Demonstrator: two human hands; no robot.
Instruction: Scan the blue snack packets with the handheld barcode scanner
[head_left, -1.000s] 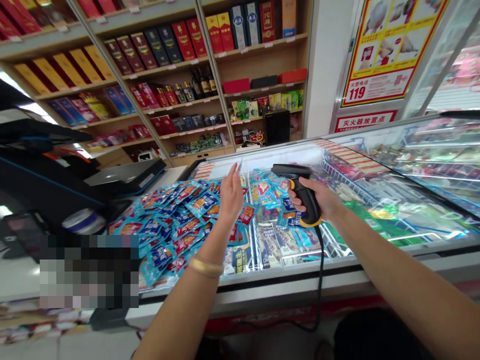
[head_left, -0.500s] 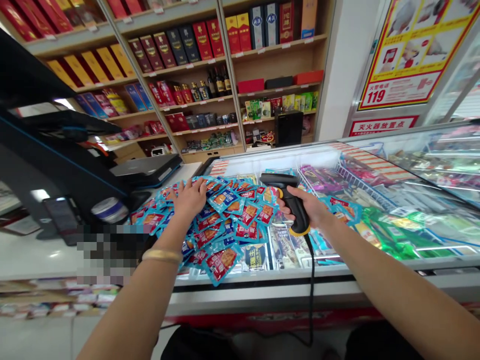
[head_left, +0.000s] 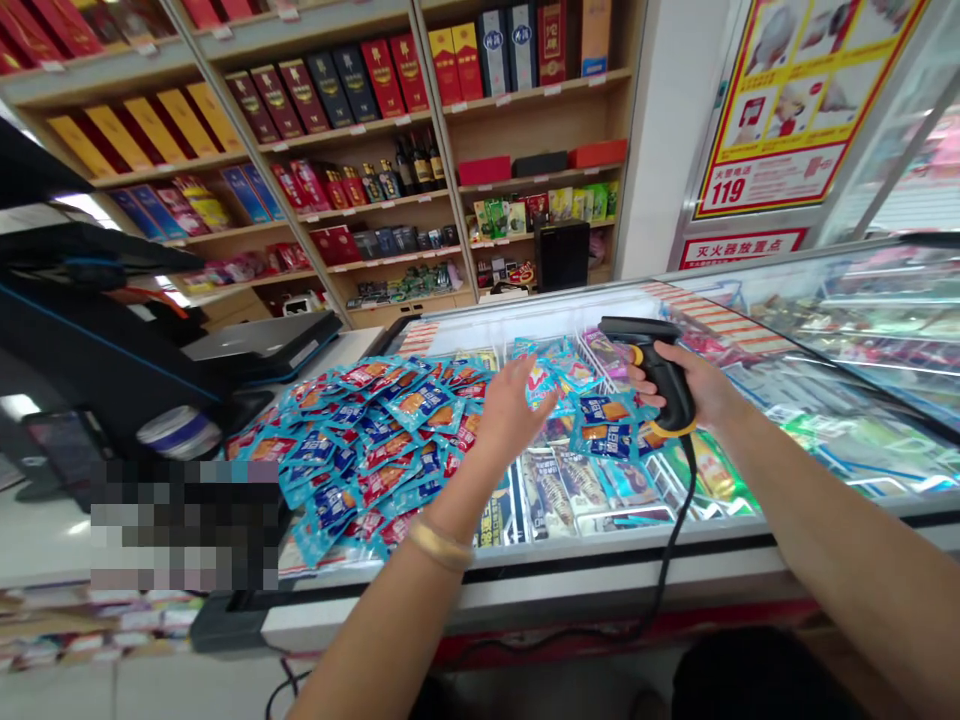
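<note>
My right hand is wrapped around the grip of a black barcode scanner with yellow trim, its cord hanging down over the freezer's front edge. With fingers stretched forward and slightly blurred, my left hand is at the right side of a heap of small blue-edged snack packets. It seems to hold nothing; whether it touches a packet I cannot tell. A few separate snack packets lie on the glass just left of the scanner, and others lie behind my left fingertips.
Beneath the packets is a glass-topped chest freezer with wrapped goods in wire baskets. At left stand a flat scale, a roll of tape and a phone on the counter. Shelves of boxed bottles line the back.
My left hand has left the top of the heap and moved right. The scanner in my right hand has shifted right and slightly up. Separate packets now show beside it.
</note>
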